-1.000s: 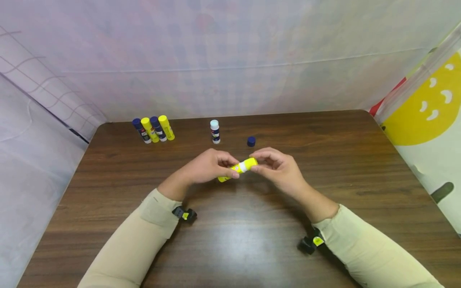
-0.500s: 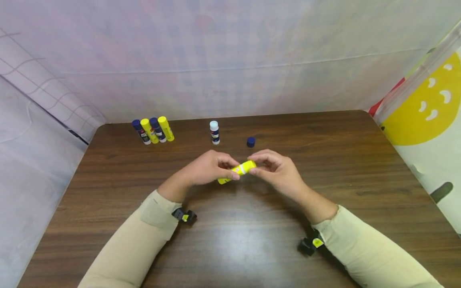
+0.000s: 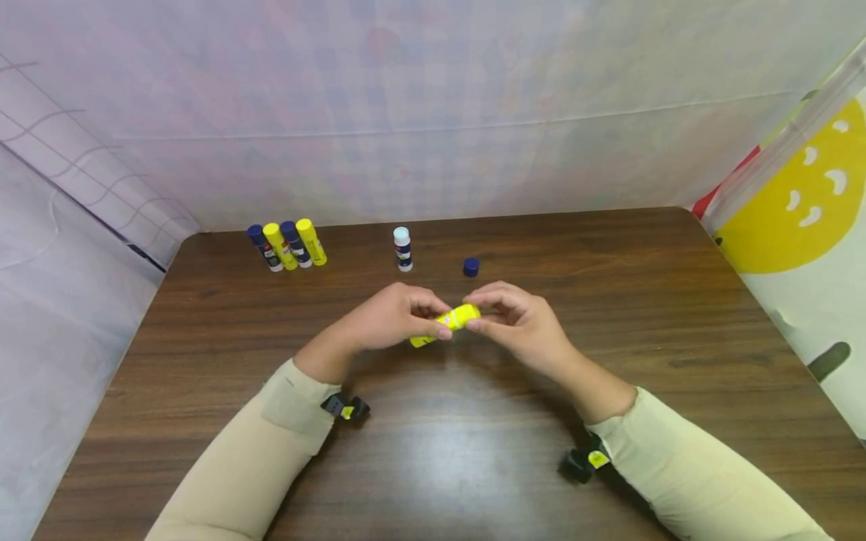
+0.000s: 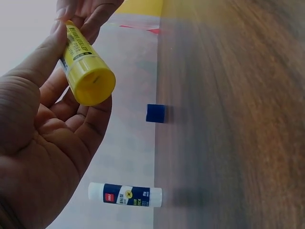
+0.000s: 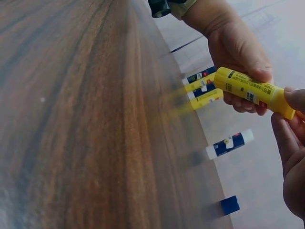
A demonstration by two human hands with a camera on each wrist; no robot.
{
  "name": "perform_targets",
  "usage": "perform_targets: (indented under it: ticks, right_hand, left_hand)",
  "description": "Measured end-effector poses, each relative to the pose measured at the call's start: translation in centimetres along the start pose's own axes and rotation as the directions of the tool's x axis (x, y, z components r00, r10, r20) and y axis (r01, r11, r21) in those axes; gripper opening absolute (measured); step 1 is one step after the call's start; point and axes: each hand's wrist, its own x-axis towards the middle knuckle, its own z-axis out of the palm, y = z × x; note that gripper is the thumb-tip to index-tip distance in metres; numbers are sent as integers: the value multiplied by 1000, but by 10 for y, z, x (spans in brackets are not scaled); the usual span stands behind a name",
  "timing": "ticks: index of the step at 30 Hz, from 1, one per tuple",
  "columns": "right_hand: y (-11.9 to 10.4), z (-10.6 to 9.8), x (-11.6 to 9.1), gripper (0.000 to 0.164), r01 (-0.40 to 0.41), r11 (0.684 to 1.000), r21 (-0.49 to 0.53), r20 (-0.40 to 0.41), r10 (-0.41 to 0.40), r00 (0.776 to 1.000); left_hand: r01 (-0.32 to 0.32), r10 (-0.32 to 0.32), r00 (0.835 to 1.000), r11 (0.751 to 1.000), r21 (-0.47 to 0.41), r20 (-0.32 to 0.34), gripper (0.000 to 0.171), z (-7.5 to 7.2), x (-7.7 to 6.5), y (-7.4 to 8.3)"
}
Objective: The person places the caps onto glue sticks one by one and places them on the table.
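Observation:
Above the table's middle, my left hand [image 3: 389,319] grips a yellow glue stick [image 5: 243,88] by its body, thumb on the near side. My right hand [image 3: 524,323] pinches the yellow cap [image 3: 467,314] at the other end with thumb and fingertips. The glue stick lies tilted, its capped end higher and to the right; the cap sits against the body with only a thin pale band between. In the left wrist view, the round base of the glue stick faces the camera.
Behind the hands stands a navy-and-white glue stick [image 3: 403,252] with a pale top, and right of it a loose navy cap [image 3: 470,267]. At the back left, several navy and yellow glue sticks [image 3: 283,246] stand in a row on the brown table [image 3: 609,300].
The yellow cap has moved down-left along the glue stick towards its body, and the white band between them has narrowed. The right hand has shifted slightly left with it.

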Motion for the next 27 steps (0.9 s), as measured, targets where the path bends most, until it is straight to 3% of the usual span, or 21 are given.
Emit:
perform_targets:
  ticks: [12,27]
  right_hand:
    - [-10,-3,0,29,33,997,-71,-15,-34,999]
    - [-16,1,1,31,-2,999,-39,-60,-1,998]
  left_hand:
    - [-7,7,999,1000,-6,-35,25,3,-6,11]
    - [-10,11,997,1000,18,-82,25,5,-11,22]
